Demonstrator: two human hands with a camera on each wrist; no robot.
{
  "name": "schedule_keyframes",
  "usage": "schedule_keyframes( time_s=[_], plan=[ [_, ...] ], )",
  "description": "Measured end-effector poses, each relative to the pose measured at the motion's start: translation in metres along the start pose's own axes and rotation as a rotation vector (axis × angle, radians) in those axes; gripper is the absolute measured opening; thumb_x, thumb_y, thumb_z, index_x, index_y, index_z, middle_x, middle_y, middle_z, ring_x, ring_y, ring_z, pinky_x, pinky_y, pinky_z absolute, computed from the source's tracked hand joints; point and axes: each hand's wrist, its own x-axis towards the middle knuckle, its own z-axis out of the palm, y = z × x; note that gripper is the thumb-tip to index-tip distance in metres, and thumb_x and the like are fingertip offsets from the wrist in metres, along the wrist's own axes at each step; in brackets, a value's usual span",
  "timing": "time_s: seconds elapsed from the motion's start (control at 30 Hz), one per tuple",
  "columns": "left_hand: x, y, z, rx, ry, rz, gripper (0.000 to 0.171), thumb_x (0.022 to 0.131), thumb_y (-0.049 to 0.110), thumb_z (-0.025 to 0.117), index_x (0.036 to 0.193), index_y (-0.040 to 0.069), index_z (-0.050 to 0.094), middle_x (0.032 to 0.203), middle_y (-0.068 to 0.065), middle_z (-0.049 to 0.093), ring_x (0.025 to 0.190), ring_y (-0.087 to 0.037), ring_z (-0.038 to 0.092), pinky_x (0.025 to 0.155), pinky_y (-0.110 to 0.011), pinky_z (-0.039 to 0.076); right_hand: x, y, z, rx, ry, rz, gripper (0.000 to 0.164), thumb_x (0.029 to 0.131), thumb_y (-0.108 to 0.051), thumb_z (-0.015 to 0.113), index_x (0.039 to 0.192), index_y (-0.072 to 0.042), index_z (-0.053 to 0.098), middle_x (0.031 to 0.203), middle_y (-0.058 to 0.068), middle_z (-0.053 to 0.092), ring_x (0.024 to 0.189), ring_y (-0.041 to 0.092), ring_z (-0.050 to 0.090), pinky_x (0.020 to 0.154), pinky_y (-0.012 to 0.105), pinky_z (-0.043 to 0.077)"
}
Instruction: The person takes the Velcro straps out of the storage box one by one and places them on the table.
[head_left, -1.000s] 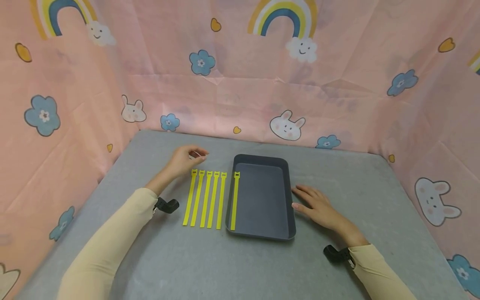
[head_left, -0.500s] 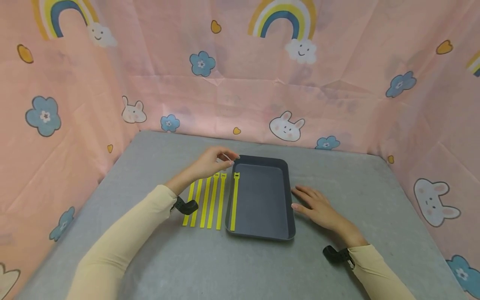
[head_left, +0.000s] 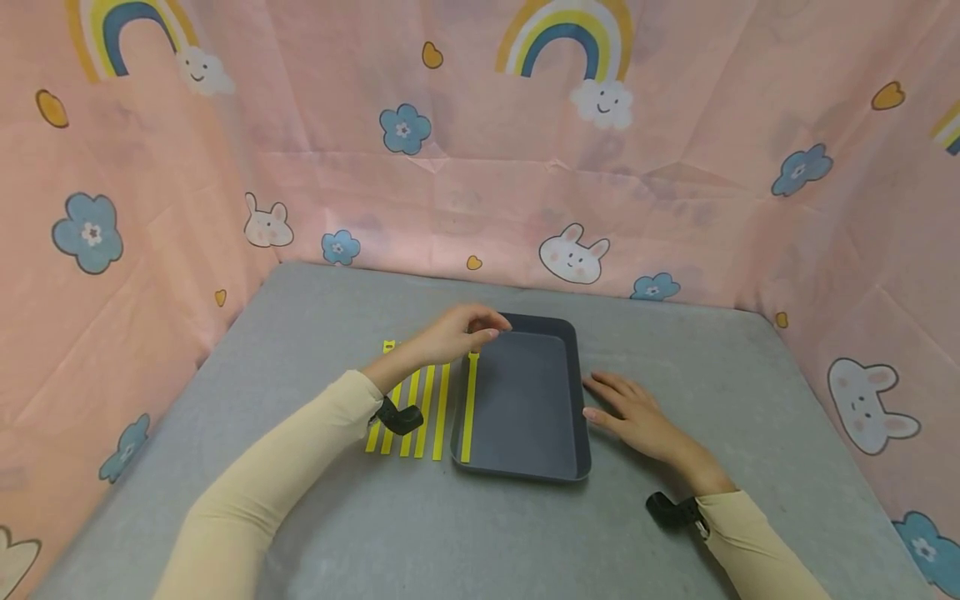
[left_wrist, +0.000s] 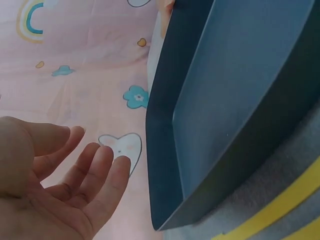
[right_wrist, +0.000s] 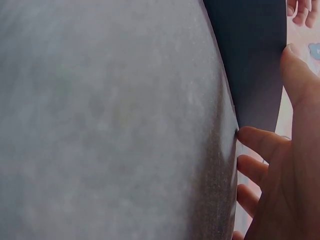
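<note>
A dark grey tray [head_left: 525, 404] lies in the middle of the grey table. Several yellow straps [head_left: 423, 400] lie side by side on the table just left of it. One more yellow strap [head_left: 469, 408] lies along the tray's left rim. My left hand [head_left: 480, 327] hovers over the tray's far left corner, fingers loosely bent. In the left wrist view the left hand [left_wrist: 65, 185] holds nothing, next to the tray [left_wrist: 235, 100]. My right hand [head_left: 630, 408] rests flat on the table, its fingertips [right_wrist: 250, 137] against the tray's right wall [right_wrist: 250, 60].
Pink patterned cloth [head_left: 480, 167] walls the table on the left, back and right. Bare grey table surface [head_left: 450, 533] stretches in front of the tray and to its right [head_left: 750, 417].
My left hand has moved right, from above the heads of the straps to the tray's far left corner, its forearm now covering part of the straps. The right hand has stayed put.
</note>
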Motion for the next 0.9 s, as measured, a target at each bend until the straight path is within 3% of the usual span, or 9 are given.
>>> schedule_keyframes(
  time_s=[0.2,0.33,0.47,0.73,0.9],
  plan=[
    [0.004,0.002,0.006,0.029,-0.067,-0.019,0.032,0.106,0.018,0.046,0.134,0.007,0.059,0.133,-0.01,0.062,0.098,-0.03,0.063,0.076,-0.028,0.052,0.0,0.0,0.001,0.006,0.0,-0.002,0.064,0.101,-0.046,0.05,0.154,-0.013,0.036,0.162,0.019,0.027,0.147,0.05,0.018,0.111,0.073,0.011],
    [0.006,0.003,0.01,0.044,-0.125,-0.071,0.035,0.108,0.022,0.041,0.138,0.009,0.054,0.141,-0.01,0.056,0.119,-0.03,0.06,0.092,-0.035,0.052,0.0,0.0,0.001,0.008,0.001,-0.002,0.064,0.101,-0.045,0.051,0.154,-0.013,0.036,0.161,0.019,0.027,0.147,0.05,0.019,0.111,0.073,0.011],
    [0.007,0.005,0.015,0.036,-0.163,-0.134,0.037,0.108,0.023,0.038,0.141,0.009,0.051,0.146,-0.012,0.049,0.134,-0.028,0.05,0.107,-0.043,0.046,0.001,0.0,0.001,0.004,0.001,-0.002,0.064,0.101,-0.045,0.05,0.154,-0.013,0.036,0.161,0.019,0.028,0.147,0.05,0.019,0.111,0.073,0.012],
    [0.013,0.002,0.033,0.059,-0.26,-0.222,0.042,0.108,0.023,0.038,0.145,0.004,0.045,0.148,-0.017,0.046,0.138,-0.031,0.046,0.11,-0.043,0.044,0.001,0.0,0.0,0.0,0.004,-0.003,0.064,0.101,-0.046,0.051,0.154,-0.013,0.036,0.161,0.019,0.029,0.147,0.05,0.02,0.111,0.073,0.013],
    [0.017,0.002,0.041,0.12,-0.311,-0.258,0.048,0.107,0.032,0.042,0.148,0.007,0.042,0.152,-0.017,0.043,0.142,-0.031,0.043,0.113,-0.045,0.041,0.001,0.0,0.001,-0.001,0.006,-0.007,0.063,0.101,-0.045,0.051,0.154,-0.012,0.036,0.161,0.019,0.029,0.147,0.049,0.021,0.111,0.072,0.013]
  ],
)
